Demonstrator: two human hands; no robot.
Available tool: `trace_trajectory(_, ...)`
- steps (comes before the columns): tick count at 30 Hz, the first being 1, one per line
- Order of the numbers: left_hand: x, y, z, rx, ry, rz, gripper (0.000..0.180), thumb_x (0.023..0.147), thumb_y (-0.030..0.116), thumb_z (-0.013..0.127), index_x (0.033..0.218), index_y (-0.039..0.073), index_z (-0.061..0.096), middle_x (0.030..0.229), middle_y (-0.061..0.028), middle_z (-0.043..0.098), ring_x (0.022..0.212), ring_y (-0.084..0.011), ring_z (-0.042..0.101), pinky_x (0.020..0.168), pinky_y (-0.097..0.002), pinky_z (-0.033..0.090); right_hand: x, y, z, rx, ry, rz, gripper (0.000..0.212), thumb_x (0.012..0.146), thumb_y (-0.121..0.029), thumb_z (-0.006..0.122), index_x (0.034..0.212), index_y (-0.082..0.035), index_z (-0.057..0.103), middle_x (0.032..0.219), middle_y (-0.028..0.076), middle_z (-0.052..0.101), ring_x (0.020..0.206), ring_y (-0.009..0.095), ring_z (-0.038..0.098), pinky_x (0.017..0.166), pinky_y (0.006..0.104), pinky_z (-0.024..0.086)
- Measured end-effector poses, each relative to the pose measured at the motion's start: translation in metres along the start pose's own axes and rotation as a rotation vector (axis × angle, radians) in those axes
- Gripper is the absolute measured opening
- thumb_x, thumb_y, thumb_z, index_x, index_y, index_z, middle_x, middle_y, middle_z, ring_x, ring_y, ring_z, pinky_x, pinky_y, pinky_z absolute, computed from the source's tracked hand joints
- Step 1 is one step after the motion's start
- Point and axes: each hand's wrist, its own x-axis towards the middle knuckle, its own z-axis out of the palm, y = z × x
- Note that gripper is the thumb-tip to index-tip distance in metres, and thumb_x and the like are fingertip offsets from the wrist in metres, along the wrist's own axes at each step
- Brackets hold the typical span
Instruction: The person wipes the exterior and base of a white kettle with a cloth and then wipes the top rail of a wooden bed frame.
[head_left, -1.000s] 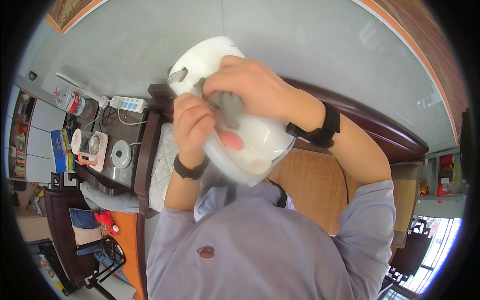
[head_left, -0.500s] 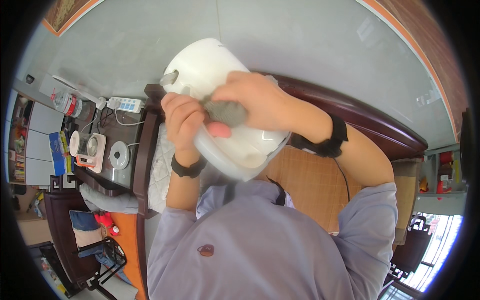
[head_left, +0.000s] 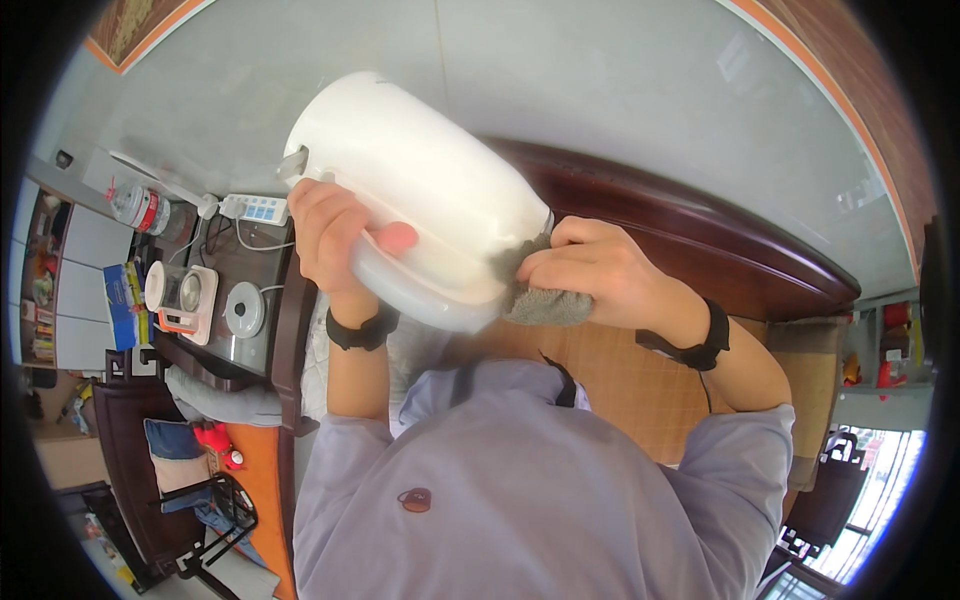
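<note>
A white electric kettle [head_left: 430, 150] is held up tilted in front of me, its base toward the upper left and its other end toward the lower right. My left hand [head_left: 330, 235] is closed around the kettle's pale handle [head_left: 420, 290], with the thumb showing through the gap between handle and body. My right hand [head_left: 600, 270] pinches a grey cloth [head_left: 550, 300] and presses it against the kettle's lower right end, near where the handle joins. Part of the cloth hangs below the fingers.
On the left, a dark side table holds a power strip [head_left: 255, 208], a round white kettle base [head_left: 244, 310] and a white-and-orange appliance with a glass jug [head_left: 185, 295]. A plastic bottle [head_left: 138, 208] stands behind. The dark wooden backrest [head_left: 640, 215] of a seat runs beyond my right hand.
The grey cloth in my right hand has moved from the kettle's side by the handle to its lower right end. The kettle has shifted slightly left and turned.
</note>
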Motion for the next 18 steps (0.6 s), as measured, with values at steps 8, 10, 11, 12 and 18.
trace_trajectory(8, -0.028, -0.011, 0.001, -0.005, 0.17, -0.124, 0.035, 0.076, 0.029, 0.07, 0.069, 0.002, 0.049, 0.062, -0.0071, 0.05, 0.057, -0.0239, 0.049, 0.064, -0.039, 0.044, 0.014, 0.007, -0.01, 0.053, 0.426, 0.431, 0.031, 0.064, 0.007, 0.062, 0.093, -0.004, 0.062, 0.093, 0.007, 0.065, 0.079, 0.022, 0.058, 0.068, 0.029, 0.048)
trace_trajectory(10, -0.029, -0.009, 0.003, -0.005, 0.187, -0.136, 0.035, 0.077, 0.029, 0.07, 0.068, 0.002, 0.049, 0.06, -0.0068, 0.05, 0.056, -0.0233, 0.048, 0.064, -0.0381, 0.044, 0.021, 0.003, -0.003, 0.058, 0.401, 0.43, 0.034, 0.064, 0.008, 0.062, 0.096, -0.004, 0.062, 0.094, 0.008, 0.065, 0.082, 0.023, 0.059, 0.07, 0.0293, 0.048)
trace_trajectory(11, -0.03, -0.008, 0.003, 0.002, 0.206, -0.159, 0.035, 0.077, 0.029, 0.07, 0.068, 0.002, 0.049, 0.06, -0.0065, 0.05, 0.056, -0.0231, 0.048, 0.063, -0.0373, 0.044, 0.026, -0.001, 0.003, 0.066, 0.375, 0.427, 0.037, 0.064, 0.009, 0.061, 0.099, -0.005, 0.061, 0.094, 0.009, 0.064, 0.086, 0.024, 0.06, 0.073, 0.0295, 0.049)
trace_trajectory(12, -0.031, -0.007, 0.003, 0.008, 0.225, -0.181, 0.036, 0.077, 0.029, 0.07, 0.067, 0.002, 0.048, 0.06, -0.0063, 0.049, 0.056, -0.0229, 0.048, 0.062, -0.0365, 0.045, 0.03, -0.006, 0.012, 0.063, 0.329, 0.373, 0.039, 0.062, 0.008, 0.064, 0.098, -0.005, 0.061, 0.091, 0.01, 0.064, 0.081, 0.024, 0.06, 0.071, 0.0299, 0.049)
trace_trajectory(18, -0.029, 0.001, 0.004, 0.01, 0.224, -0.197, 0.038, 0.077, 0.031, 0.07, 0.066, 0.002, 0.048, 0.059, -0.0051, 0.048, 0.055, -0.0223, 0.048, 0.057, -0.0341, 0.042, 0.031, -0.03, 0.036, -0.008, 0.175, 0.247, 0.037, 0.054, 0.001, 0.068, 0.09, -0.007, 0.064, 0.081, 0.006, 0.064, 0.068, 0.023, 0.055, 0.061, 0.0326, 0.046)
